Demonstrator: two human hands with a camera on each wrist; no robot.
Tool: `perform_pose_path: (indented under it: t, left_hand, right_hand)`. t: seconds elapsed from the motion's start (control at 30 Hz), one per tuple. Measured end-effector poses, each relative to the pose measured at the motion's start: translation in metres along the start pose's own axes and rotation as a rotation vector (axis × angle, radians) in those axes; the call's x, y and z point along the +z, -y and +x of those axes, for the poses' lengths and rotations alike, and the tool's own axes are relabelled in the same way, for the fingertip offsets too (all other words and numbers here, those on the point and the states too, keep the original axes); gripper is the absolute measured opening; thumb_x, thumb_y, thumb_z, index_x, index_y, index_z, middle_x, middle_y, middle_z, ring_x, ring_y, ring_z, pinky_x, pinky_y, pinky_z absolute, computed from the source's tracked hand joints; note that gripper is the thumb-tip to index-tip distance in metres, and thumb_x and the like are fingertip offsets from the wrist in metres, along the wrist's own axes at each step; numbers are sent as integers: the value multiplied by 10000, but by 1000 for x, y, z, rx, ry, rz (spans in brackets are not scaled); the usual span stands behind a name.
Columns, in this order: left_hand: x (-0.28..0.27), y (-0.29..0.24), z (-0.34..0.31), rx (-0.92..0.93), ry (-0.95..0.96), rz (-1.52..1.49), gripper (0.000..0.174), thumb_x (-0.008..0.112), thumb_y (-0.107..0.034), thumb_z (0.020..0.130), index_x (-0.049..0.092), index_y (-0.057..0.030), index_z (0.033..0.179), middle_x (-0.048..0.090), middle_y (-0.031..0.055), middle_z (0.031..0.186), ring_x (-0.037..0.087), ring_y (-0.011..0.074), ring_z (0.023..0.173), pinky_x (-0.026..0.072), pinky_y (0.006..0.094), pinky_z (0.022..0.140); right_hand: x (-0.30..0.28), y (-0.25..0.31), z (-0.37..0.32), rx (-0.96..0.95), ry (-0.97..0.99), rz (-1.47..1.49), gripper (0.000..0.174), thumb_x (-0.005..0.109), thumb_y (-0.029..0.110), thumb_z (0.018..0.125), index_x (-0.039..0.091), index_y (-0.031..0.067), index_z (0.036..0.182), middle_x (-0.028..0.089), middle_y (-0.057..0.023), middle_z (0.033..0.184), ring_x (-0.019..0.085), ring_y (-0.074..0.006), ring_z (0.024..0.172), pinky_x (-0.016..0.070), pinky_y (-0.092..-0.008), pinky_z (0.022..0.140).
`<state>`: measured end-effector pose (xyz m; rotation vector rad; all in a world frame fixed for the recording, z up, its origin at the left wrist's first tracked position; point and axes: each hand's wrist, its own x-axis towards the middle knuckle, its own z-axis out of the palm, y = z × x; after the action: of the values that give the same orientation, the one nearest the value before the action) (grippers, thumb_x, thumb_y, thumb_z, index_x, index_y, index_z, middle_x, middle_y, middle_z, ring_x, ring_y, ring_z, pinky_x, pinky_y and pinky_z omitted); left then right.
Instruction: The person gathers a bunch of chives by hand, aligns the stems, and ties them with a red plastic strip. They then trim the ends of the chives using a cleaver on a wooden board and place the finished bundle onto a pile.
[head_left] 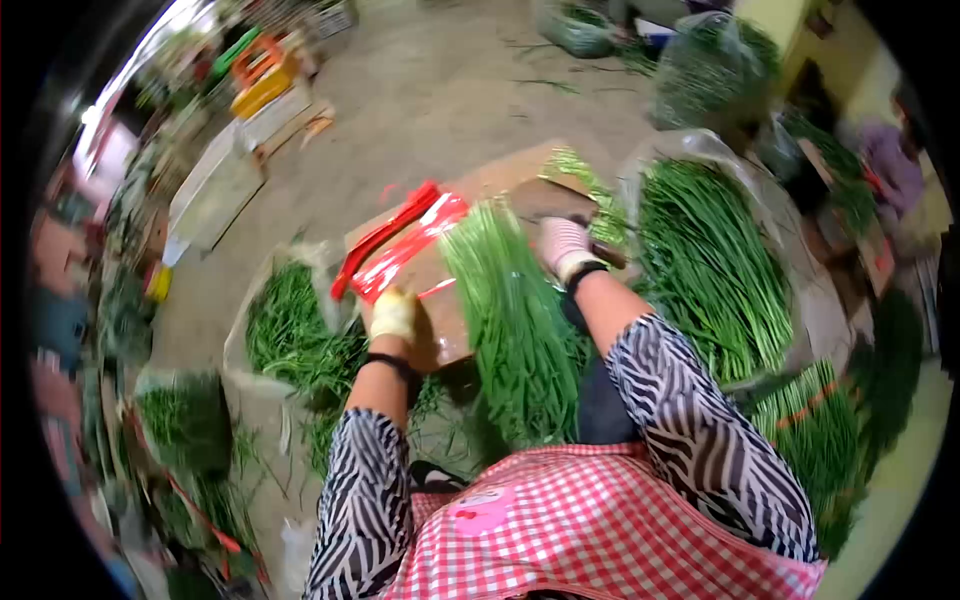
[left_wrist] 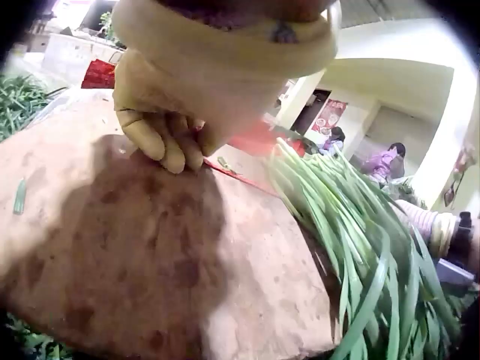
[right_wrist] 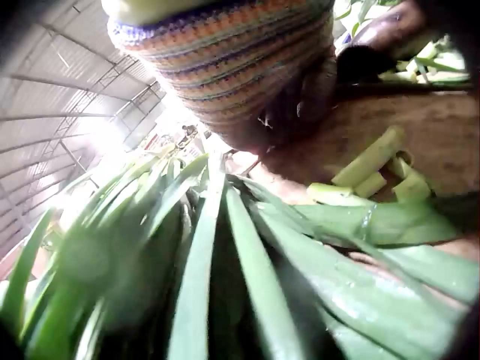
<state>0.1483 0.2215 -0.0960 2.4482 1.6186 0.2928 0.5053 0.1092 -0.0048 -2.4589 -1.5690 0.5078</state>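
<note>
My left hand (head_left: 393, 315), in a pale yellow glove, is over the left part of a wooden board (left_wrist: 150, 247). In the left wrist view its fingers are curled and pinch a thin red plastic strip (left_wrist: 234, 175) that runs toward a bundle of garlic chives (head_left: 510, 320). The bundle lies across the board, pale ends away from me and green leaves hanging over the near edge. My right hand (head_left: 565, 247), in a striped glove, is low at the bundle's right side by the pale ends; its fingertips are in shadow, and I cannot tell whether they hold anything.
Red plastic strips (head_left: 410, 235) lie on the board's left. Cut stalk pieces (right_wrist: 367, 169) lie near the right hand. A large open bag of chives (head_left: 715, 270) stands at right, loose greens (head_left: 290, 320) at left. Another person (head_left: 890, 165) sits at far right.
</note>
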Motion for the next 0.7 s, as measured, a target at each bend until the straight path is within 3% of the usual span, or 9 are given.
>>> perform_pose_path:
  t: [0.03, 0.1, 0.17, 0.23, 0.37, 0.43, 0.53, 0.63, 0.7]
  left_hand:
    - [6, 10, 6, 137, 60, 116, 204, 664, -239, 909, 734, -63, 985, 741, 193, 923, 718, 376, 853, 564, 463, 794]
    - [11, 19, 6, -520, 137, -789, 185, 678, -218, 902, 717, -93, 1032, 677, 136, 836, 688, 300, 755, 562, 417, 714]
    - [-19, 12, -23, 151, -170, 150, 234, 666, -252, 958, 713, -49, 1065, 707, 135, 843, 673, 217, 751, 544, 371, 690]
    - [-24, 39, -39, 55, -135, -405, 274, 657, -280, 983, 715, -19, 1039, 703, 118, 818, 629, 176, 721, 518, 356, 659]
    - [-52, 87, -70, -158, 62, -483, 257, 638, -249, 985, 696, -5, 928, 639, 58, 710, 569, 174, 619, 486, 349, 595]
    - [-88, 49, -96, -421, 102, -778, 210, 647, -253, 998, 685, -52, 949, 574, 6, 636, 449, 103, 448, 348, 289, 416]
    - [-87, 51, -95, -423, 126, -882, 183, 670, -249, 1007, 689, -70, 974, 537, -13, 599, 408, 97, 410, 302, 263, 390]
    - [-95, 2, -98, -390, 140, -942, 175, 684, -232, 1011, 689, -61, 1050, 616, 26, 677, 506, 117, 481, 442, 259, 465]
    - [-97, -14, -86, -275, 258, -922, 222, 673, -234, 1024, 685, -41, 1134, 672, 64, 798, 626, 142, 613, 539, 271, 593]
  right_hand:
    - [30, -18, 19, -56, -96, 156, 245, 702, 236, 913, 772, 32, 1030, 738, -261, 1057, 733, -415, 959, 576, -524, 832]
    - [41, -36, 35, -248, -25, 100, 306, 671, 272, 890, 769, 22, 1036, 742, -255, 1002, 726, -435, 922, 577, -497, 826]
    - [9, -40, 21, -413, 30, 100, 346, 668, 298, 872, 758, 12, 1044, 739, -256, 981, 718, -436, 930, 572, -479, 844]
    - [-34, -51, -3, -409, -38, 61, 371, 671, 318, 867, 749, 24, 1080, 734, -266, 998, 711, -430, 953, 560, -480, 875]
    - [-139, -132, -120, -215, -209, 374, 460, 631, 308, 955, 659, 78, 1353, 733, -240, 1144, 709, -389, 1042, 553, -443, 927]
    - [-167, -196, -163, -85, -326, 228, 478, 646, 295, 951, 645, 76, 1377, 724, -222, 1215, 710, -358, 1097, 549, -406, 989]
    - [-166, -316, -212, 233, -284, 21, 610, 700, 392, 893, 618, 64, 1400, 692, -250, 1266, 671, -390, 1163, 524, -456, 1026]
    - [-158, -360, -261, 506, -73, 44, 863, 692, 612, 876, 555, -26, 1441, 652, -298, 1332, 634, -406, 1240, 482, -446, 1086]
    - [-132, -380, -267, 498, 47, 135, 1011, 705, 690, 830, 520, -92, 1444, 626, -317, 1370, 606, -411, 1291, 457, -437, 1116]
